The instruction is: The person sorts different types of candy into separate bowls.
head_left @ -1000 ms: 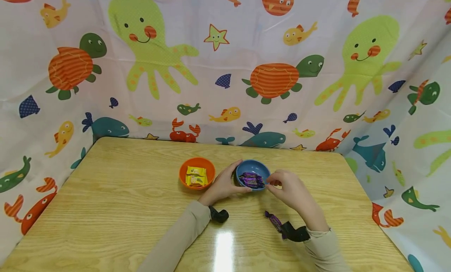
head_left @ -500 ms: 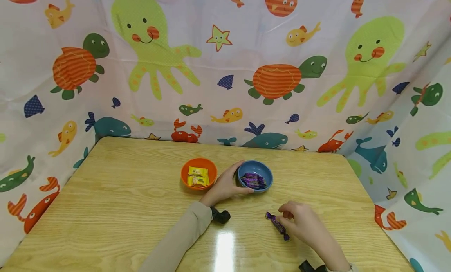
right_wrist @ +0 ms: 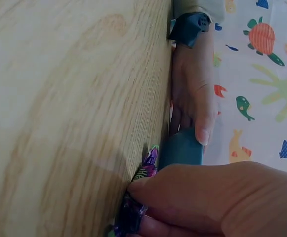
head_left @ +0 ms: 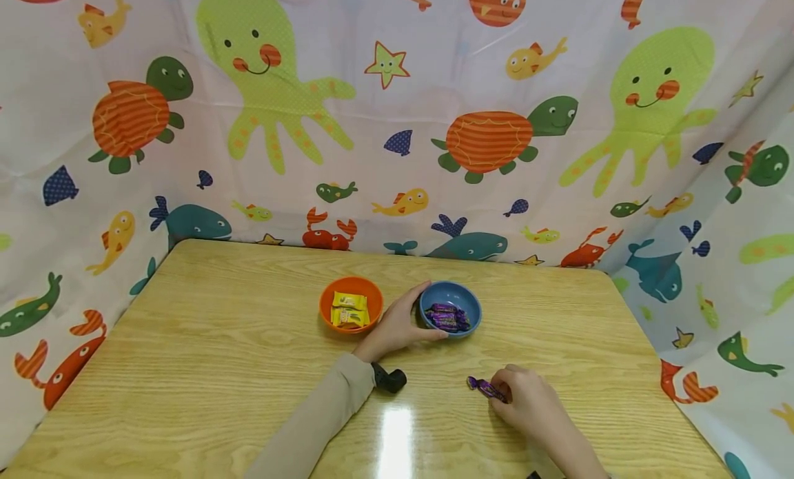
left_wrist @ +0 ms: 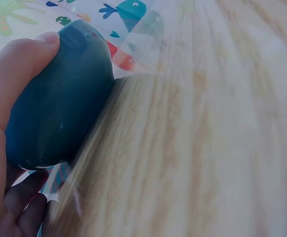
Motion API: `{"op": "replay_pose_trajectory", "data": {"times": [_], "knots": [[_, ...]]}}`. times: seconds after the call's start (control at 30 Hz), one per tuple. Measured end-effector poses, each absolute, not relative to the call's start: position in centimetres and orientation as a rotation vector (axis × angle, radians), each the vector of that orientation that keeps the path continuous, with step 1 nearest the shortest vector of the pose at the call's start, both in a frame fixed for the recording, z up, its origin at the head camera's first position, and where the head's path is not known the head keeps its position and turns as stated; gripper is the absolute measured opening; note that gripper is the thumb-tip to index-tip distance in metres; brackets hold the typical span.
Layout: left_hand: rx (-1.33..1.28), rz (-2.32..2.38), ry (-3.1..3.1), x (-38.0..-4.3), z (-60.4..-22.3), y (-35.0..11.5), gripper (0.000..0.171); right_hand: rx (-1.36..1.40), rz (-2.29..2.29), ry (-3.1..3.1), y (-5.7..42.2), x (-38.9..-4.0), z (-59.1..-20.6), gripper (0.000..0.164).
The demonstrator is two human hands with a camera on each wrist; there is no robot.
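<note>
My left hand holds the blue bowl from its left side; in the left wrist view the thumb presses near the rim and the fingers curve around the other side. Several purple-wrapped candies lie inside that bowl. Nearer to me, my right hand pinches one more purple-wrapped candy at the table surface, its right end partly hidden by the fingers. The right wrist view shows the thumb on one side of this candy and fingers on the other.
An orange bowl with yellow-wrapped candies stands left of my left hand. All of it rests on a light wooden table. A curtain printed with sea animals hangs behind and beside the table.
My right hand has come from the blue bowl's right edge down toward me and taken hold of the loose purple-wrapped candy, which has turned slightly. The left hand has stayed on the bowl.
</note>
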State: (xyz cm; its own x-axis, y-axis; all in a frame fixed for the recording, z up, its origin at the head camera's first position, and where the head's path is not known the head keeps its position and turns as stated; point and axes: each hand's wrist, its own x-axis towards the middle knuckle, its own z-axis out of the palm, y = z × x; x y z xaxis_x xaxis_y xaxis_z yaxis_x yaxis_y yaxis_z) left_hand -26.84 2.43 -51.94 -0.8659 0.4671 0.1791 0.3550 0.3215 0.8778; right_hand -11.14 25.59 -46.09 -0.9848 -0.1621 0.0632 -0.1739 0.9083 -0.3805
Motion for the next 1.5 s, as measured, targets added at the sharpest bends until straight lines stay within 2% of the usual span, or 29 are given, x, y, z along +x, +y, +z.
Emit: {"op": "replay_pose_trajectory", "data": {"times": [0.5,0.97,1.3,1.5], "knots": [[0.741,1.595,2.467,-26.8,-51.8,2.4,0.11,0.323,0.678,-2.999,25.9,-11.9,-44.6,0.017],[0.744,1.607,2.46,-26.9,-51.9,2.3,0.109,0.419,0.68,-2.834,23.6,-16.6,-41.2,0.013],[0.76,1.594,2.47,-26.7,-51.8,2.4,0.108,0.423,0.65,-2.812,22.1,-21.4,-43.3,0.015],[0.768,1.605,2.455,-26.6,-51.8,2.4,0.108,0.443,0.612,-2.839,21.3,-22.7,-44.4,0.014]]}}
